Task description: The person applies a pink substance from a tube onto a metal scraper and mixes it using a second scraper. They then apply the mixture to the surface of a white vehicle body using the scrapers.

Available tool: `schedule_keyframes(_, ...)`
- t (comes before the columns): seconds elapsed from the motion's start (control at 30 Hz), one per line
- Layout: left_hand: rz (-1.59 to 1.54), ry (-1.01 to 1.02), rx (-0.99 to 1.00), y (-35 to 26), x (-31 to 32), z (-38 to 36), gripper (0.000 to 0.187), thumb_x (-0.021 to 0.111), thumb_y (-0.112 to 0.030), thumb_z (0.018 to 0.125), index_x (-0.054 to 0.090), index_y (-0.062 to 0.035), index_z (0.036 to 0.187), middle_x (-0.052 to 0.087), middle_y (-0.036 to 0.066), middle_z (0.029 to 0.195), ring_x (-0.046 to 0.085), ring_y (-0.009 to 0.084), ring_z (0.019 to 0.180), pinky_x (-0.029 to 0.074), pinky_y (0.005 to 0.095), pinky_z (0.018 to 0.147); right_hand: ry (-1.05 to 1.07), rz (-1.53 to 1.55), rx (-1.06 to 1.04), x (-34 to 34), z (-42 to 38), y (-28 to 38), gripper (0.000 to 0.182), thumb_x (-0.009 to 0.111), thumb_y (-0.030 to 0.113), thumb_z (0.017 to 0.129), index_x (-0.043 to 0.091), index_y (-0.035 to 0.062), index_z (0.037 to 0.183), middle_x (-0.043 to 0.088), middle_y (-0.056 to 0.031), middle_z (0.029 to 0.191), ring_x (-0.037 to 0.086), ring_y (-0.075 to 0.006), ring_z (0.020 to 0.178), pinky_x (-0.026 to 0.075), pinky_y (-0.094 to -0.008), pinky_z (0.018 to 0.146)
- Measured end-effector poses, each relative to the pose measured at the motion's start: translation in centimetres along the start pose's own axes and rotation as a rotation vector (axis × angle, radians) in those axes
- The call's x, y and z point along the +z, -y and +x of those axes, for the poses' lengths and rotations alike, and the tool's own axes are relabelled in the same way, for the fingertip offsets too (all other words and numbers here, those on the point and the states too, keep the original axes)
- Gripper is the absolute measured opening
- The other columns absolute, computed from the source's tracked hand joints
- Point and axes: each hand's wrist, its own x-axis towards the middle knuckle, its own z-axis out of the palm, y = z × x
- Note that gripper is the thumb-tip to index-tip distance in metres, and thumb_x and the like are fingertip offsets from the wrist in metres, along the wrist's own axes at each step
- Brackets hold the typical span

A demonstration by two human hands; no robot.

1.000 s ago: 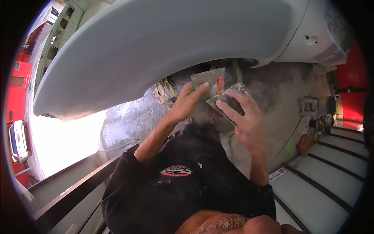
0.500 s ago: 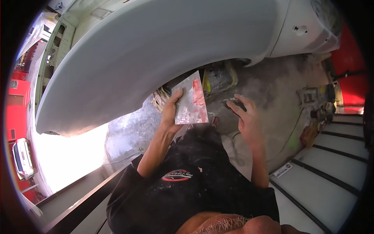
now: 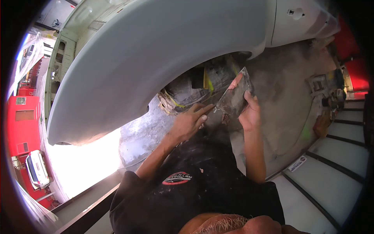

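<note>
A flat, smeared mixing plate (image 3: 235, 94) with a pink-red streak near its top is tilted in my right hand (image 3: 250, 113), whose thumb lies on its right edge. My left hand (image 3: 189, 123) is at the plate's lower left corner, fingers together and pointing at it. Something thin and dark seems to be at those fingertips, too small to make out. Above both hands curves a large grey fender (image 3: 156, 50) of a car body.
Masked parts with yellow tape (image 3: 194, 87) show inside the wheel arch. A frame-like object (image 3: 320, 85) and clutter stand at the right by a red panel (image 3: 352, 62). Grey ribbed panels (image 3: 339, 156) lie lower right; a white car (image 3: 37, 168) is far left.
The plate has passed from my left hand to my right and is now tilted further right. The dark flat tool seen in my right hand no longer shows clearly. The view has shifted slightly.
</note>
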Motion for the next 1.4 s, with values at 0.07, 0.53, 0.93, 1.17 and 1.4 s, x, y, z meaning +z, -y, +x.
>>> schedule_keyframes(0.07, -0.42, -0.21, -0.154, 3.1, 3.6, -0.2, 0.047, 0.045, -0.039, 0.105, 0.058, -0.004, 0.132, 0.061, 0.015, 0.118, 0.064, 0.0282, 0.106, 0.053, 0.041, 0.087, 0.101, -0.504, -0.258, 2.3, -0.6, 0.6, 0.037, 0.059, 0.007, 0.096, 0.057, 0.0023, 0.132, 0.064, -0.013, 0.124, 0.062, -0.0267, 0.115, 0.049, -0.0424, 0.102)
schedule_keyframes(0.53, -1.69, -0.157, -0.371, -0.7, -1.8, 2.5, 0.039, 0.05, -0.024, 0.104, 0.053, 0.0001, 0.133, 0.065, 0.016, 0.122, 0.066, 0.027, 0.112, 0.054, 0.0404, 0.098, 0.411, -1.836, -0.576, -0.8, -1.8, 4.5, 0.061, 0.059, -0.008, 0.073, 0.069, 0.0225, 0.125, 0.058, -0.0075, 0.13, 0.057, -0.0303, 0.12, 0.046, -0.0525, 0.105)
schedule_keyframes(0.93, -0.98, -0.305, -0.386, -4.9, -1.1, 4.7, 0.042, 0.052, -0.032, 0.105, 0.055, 0.0036, 0.128, 0.065, 0.012, 0.115, 0.065, 0.0164, 0.098, 0.054, 0.0317, 0.084, 0.468, -1.878, -0.702, 4.0, -2.9, 2.4, 0.056, 0.061, -0.003, 0.075, 0.069, 0.0231, 0.124, 0.059, -0.0071, 0.12, 0.058, -0.0264, 0.12, 0.043, -0.0532, 0.107)
schedule_keyframes(1.17, -1.586, -0.192, -0.45, -2.7, -0.3, 5.3, 0.042, 0.043, -0.029, 0.106, 0.052, 0.0011, 0.133, 0.064, 0.015, 0.12, 0.066, 0.0251, 0.107, 0.053, 0.0398, 0.095, 0.668, -1.768, -0.593, 5.5, -4.3, 3.3, 0.054, 0.06, -0.001, 0.075, 0.07, 0.0212, 0.124, 0.059, -0.0061, 0.128, 0.057, -0.0272, 0.122, 0.042, -0.0546, 0.109)
schedule_keyframes(1.4, -1.561, -0.277, -0.442, -1.7, -1.8, 3.7, 0.041, 0.043, -0.03, 0.106, 0.051, -0.0018, 0.134, 0.064, 0.013, 0.121, 0.065, 0.0249, 0.11, 0.053, 0.0415, 0.097, 0.326, -1.913, -0.611, 0.7, -3.6, 4.8, 0.051, 0.06, -0.003, 0.079, 0.068, 0.0173, 0.124, 0.062, -0.0072, 0.126, 0.06, -0.0297, 0.118, 0.047, -0.0467, 0.105)
